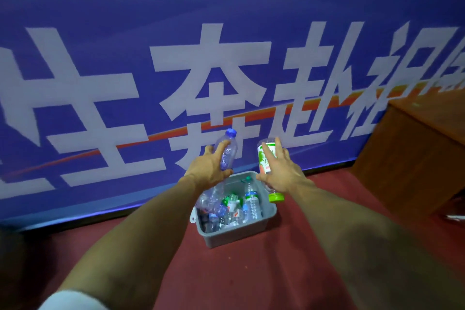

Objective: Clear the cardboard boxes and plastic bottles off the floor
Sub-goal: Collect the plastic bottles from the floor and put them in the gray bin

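A grey plastic bin (236, 235) stands on the red floor by the wall, holding several empty plastic bottles (252, 202). My left hand (205, 170) is above the bin's far left corner and grips a clear bottle with a blue cap (229, 150), cap tilted up. My right hand (283, 171) is above the bin's far right corner with its fingers straight and spread. A green-labelled bottle (264, 158) hangs upside down just behind those fingers, its green cap (276, 197) pointing down over the bin's rim. Whether the hand still touches it is unclear.
A blue banner (125, 33) with large white characters covers the wall right behind the bin. A brown wooden desk (415, 153) stands at the right, close to the bin. Red carpet (251, 279) spreads in front.
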